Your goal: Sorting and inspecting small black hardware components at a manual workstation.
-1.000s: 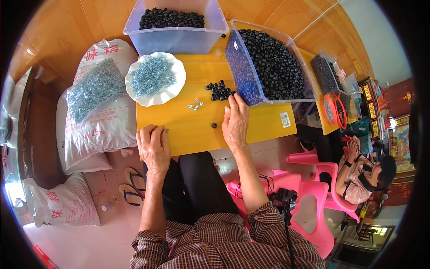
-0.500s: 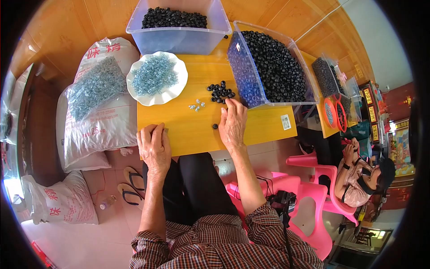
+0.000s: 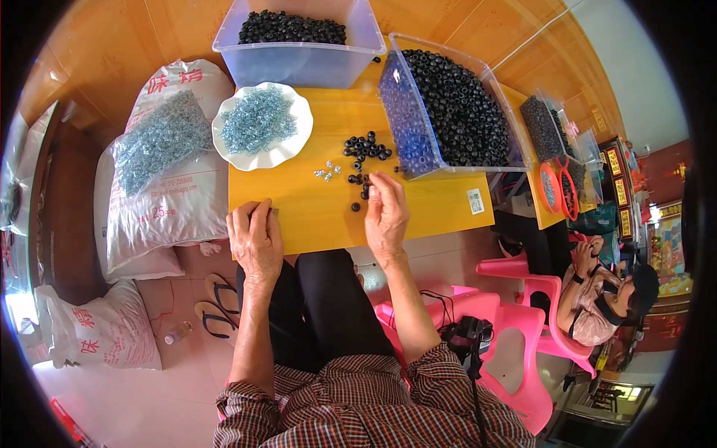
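A loose cluster of black round beads [image 3: 366,145] lies on the yellow tabletop [image 3: 314,216], with several trailing toward me. My right hand [image 3: 387,216] is beside these nearer beads, its fingers loosely bent and the fingertips at or touching them. No bead shows inside its grasp. To the left of the cluster are several small, shiny clear-silver pieces [image 3: 327,172]. My left hand [image 3: 255,237] rests on the table's front left edge, fingers bent over the surface and seemingly holding nothing; its palm is hidden. Small bluish clear pieces [image 3: 259,119] fill a white scalloped dish [image 3: 299,142] beyond it.
Clear plastic bins hold black beads at the back [image 3: 299,67] and right [image 3: 448,168]. A bag of bluish pieces [image 3: 160,142] lies on large white sacks [image 3: 168,239] at left. Pink chairs [image 3: 515,328] stand at right, where another person [image 3: 597,299] sits.
My right hand has drawn back toward me and slightly left, and several black beads have spread from the cluster toward me. My left hand stays almost in place.
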A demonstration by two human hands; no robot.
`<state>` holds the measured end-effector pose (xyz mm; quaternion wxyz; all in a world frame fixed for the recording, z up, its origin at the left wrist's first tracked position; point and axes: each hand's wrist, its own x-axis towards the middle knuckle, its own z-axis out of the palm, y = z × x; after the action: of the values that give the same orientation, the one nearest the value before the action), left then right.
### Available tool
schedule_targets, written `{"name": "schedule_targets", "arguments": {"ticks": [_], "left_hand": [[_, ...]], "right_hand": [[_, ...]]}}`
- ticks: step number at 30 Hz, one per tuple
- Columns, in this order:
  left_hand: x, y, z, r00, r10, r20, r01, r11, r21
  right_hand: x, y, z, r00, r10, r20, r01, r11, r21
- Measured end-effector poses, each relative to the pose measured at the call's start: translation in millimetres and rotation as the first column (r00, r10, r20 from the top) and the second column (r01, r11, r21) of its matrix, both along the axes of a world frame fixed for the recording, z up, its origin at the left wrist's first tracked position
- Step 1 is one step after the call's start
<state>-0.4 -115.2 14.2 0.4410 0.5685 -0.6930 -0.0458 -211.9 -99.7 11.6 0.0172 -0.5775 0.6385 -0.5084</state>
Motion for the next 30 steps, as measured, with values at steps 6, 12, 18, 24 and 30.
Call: {"name": "schedule_targets", "arguments": {"ticks": [6, 12, 18, 24, 30], "left_hand": [[0.5, 0.8, 0.9, 1.000, 0.001, -0.014, -0.001, 1.000, -0.005], [0.4, 2.4, 0.3, 0.999, -0.007, -0.037, 0.006, 1.000, -0.012], [2.3, 13.3, -4.8, 0.992, -0.009, -0.130, -0.006, 0.994, -0.112], [-16.4, 43.6, -5.9, 0.987, -0.067, -0.144, 0.048, 0.990, -0.133], [-44.0, 48.3, -0.7, 0.968, -0.188, -0.163, 0.173, 0.980, -0.102]], "right_hand": [[-17.2, 8.4, 3.2, 0.993, -0.077, 0.092, 0.071, 0.996, 0.061], [-30.1, 5.8, -1.7, 0.992, -0.051, 0.112, 0.039, 0.993, 0.108], [-32.4, -7.8, 9.9, 0.999, 0.040, -0.023, -0.036, 0.987, 0.157], [-33.6, -12.8, 9.1, 0.976, 0.073, -0.204, -0.019, 0.967, 0.254], [-34.1, -11.8, 7.7, 0.975, 0.073, -0.210, -0.024, 0.973, 0.228]]}}
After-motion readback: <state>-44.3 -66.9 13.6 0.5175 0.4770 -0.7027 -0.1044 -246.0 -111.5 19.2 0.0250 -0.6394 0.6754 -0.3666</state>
